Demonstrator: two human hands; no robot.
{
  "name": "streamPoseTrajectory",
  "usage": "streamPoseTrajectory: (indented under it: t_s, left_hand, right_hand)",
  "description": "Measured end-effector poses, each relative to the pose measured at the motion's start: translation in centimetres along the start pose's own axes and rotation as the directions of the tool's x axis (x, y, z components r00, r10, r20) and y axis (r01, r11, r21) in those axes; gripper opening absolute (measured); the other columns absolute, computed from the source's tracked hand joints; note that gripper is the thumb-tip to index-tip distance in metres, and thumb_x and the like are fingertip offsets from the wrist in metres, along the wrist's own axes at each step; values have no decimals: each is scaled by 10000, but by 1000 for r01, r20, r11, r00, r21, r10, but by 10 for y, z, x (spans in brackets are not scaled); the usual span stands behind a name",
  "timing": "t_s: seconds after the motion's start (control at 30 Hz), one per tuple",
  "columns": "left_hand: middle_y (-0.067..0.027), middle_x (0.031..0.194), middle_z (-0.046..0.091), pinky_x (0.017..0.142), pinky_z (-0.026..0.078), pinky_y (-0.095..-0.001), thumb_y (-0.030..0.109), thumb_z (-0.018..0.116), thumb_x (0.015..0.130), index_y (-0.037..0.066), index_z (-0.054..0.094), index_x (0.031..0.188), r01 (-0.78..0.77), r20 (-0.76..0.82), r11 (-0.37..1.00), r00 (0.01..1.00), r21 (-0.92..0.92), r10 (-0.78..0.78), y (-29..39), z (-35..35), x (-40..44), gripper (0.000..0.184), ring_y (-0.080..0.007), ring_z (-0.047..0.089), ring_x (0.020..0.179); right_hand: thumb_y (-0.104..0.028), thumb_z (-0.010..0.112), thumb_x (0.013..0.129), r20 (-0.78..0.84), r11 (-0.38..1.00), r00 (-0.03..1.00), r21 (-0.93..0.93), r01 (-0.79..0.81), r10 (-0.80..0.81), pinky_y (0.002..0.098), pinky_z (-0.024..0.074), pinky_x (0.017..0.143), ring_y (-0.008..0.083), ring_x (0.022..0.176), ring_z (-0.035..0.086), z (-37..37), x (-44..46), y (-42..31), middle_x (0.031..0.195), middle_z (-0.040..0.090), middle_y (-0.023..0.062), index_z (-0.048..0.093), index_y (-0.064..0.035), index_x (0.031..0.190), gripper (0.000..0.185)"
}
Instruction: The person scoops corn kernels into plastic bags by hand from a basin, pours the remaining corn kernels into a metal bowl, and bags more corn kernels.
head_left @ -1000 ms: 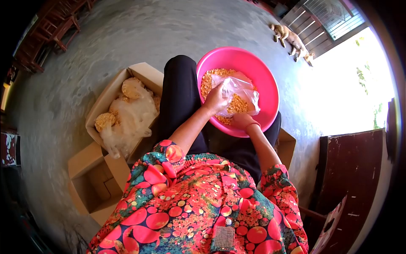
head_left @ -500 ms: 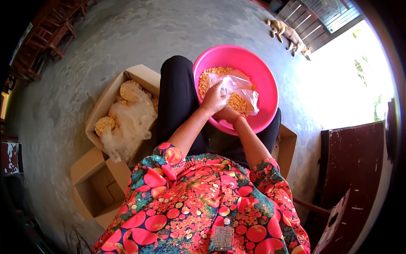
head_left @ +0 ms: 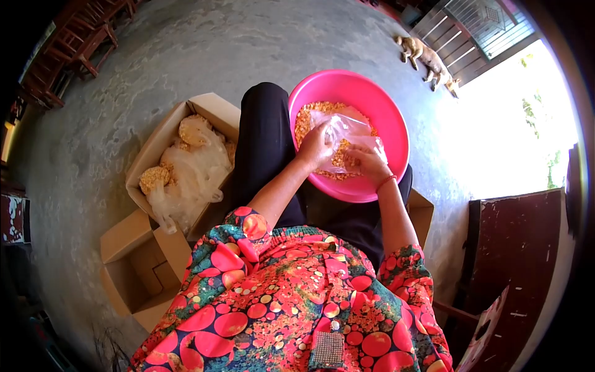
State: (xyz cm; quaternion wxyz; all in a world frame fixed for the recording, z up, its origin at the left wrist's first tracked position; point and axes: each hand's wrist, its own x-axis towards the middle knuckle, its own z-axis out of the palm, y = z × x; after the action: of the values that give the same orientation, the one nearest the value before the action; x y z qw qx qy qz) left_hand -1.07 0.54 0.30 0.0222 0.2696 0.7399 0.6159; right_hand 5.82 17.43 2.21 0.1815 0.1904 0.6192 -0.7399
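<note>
In the pink basin (head_left: 393, 127), your left hand (head_left: 315, 147) pinches the clear bag (head_left: 348, 126) at nine o'clock; your right hand's (head_left: 372, 165) grip, at five o'clock, isn't clear. The film looks light, limp, probably slippery; best held by its edge.

Yellow pieces (head_left: 305, 121) beneath the grip: partly hidden by plastic bag (head_left: 352, 126). Left hand (head_left: 315, 147): fingertips indistinct. Chairs (head_left: 92, 53), far left of grip: cut off.

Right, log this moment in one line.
left hand: grips clear plastic bag | right hand: at bag, over yellow pieces | bag: in pink basin | open cardboard box: beside left leg
</note>
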Motion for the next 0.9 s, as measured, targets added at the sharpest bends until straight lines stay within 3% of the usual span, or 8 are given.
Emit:
streamPoseTrajectory:
  t_s: [0.17,0.23,0.27,0.37,0.47,0.53,0.63,0.9]
  left_hand:
    - [-216,1023,539,787,430,-324,14,514,693,-49,443,1116,-67,-51,998,996,3,67,-8,5,2,433,-292,544,944]
    - [-208,1009,548,778,435,-322,18,519,697,-40,449,1112,-81,-71,997,994,-5,81,-6,4,4,425,-285,553,927]
    - [-197,981,559,765,441,-319,22,524,702,-29,454,1109,-59,-60,996,997,-66,55,-4,3,6,415,-276,562,903]
    - [-166,794,583,636,457,-335,31,538,693,40,463,1109,-7,-39,994,999,-111,2,3,3,7,423,-281,577,723]
    - [-155,789,582,641,454,-333,36,559,687,20,473,1083,-18,-28,966,1000,-259,11,3,6,8,406,-281,570,712]
    - [-141,837,587,686,452,-310,33,563,702,2,471,1085,-89,-51,978,995,-190,80,4,3,8,394,-232,569,763]
    - [-129,883,592,735,450,-285,25,568,714,-15,469,1087,-120,-51,986,992,-117,114,3,1,7,388,-182,569,816]
    - [-119,865,590,718,454,-285,5,563,692,4,471,1097,-38,-4,987,999,-156,38,6,2,5,416,-177,568,786]
  right_hand:
    - [-153,513,815,-211,917,944,-364,166,-254,251,489,644,153,658,558,-6,4,-9,780,579,41,541,16,999,251]
    - [-146,499,822,-43,566,953,-812,141,-300,249,489,655,146,693,565,0,-1,-23,832,592,55,559,3,983,228]
    - [-146,499,822,-45,568,954,-811,138,-297,249,489,655,146,693,565,7,-8,-27,832,592,55,559,3,983,228]
    - [-170,477,836,264,829,952,-560,19,157,260,478,679,134,750,574,50,-30,-31,877,599,71,564,5,970,237]
    - [-149,489,820,317,781,948,-591,203,-6,289,455,748,195,828,570,65,-3,4,928,599,99,563,2,996,243]
    - [-149,474,815,402,356,849,-781,513,-342,338,386,856,281,988,508,62,33,34,1041,556,152,519,-19,1093,310]
    - [-162,440,820,229,171,746,-892,417,-626,368,299,928,312,1096,424,77,59,59,1126,499,182,468,-39,1156,359]
    - [-168,462,822,243,120,881,-941,315,-406,331,257,961,267,1143,373,70,51,51,1161,459,179,437,-17,1168,378]
